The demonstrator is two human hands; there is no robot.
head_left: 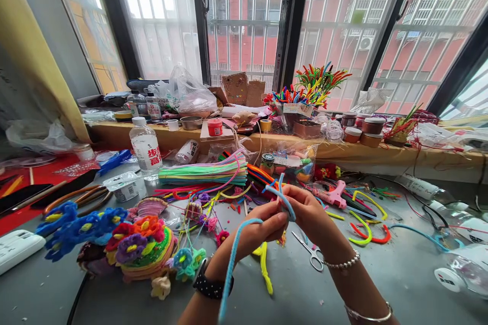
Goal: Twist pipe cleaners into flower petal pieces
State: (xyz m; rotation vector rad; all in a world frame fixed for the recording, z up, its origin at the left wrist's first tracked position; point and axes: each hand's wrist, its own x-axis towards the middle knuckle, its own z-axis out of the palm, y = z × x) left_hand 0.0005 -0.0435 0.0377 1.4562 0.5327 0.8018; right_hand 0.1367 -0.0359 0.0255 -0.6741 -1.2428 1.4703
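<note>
Both hands meet over the middle of the table around a light blue pipe cleaner (pixel 232 259). My left hand (pixel 265 221) is closed on it, and one long end hangs down over the left forearm. My right hand (pixel 301 205) pinches a bent part of the same blue piece, whose short ends stick up between the fingers. Beneath the hands lies a bent yellow pipe cleaner (pixel 264 266). Small silver scissors (pixel 313 254) rest beside my right wrist. Left of my left hand sit pipe-cleaner flowers (pixel 137 241) in blue, red, orange and purple.
A bundle of pastel pipe cleaners (pixel 204 170) lies behind the hands, near a water bottle (pixel 145 150). A pink glue gun (pixel 333 194) lies at the right, with clear bottles (pixel 467 269) at the table's edge. A power strip (pixel 19 250) is at far left.
</note>
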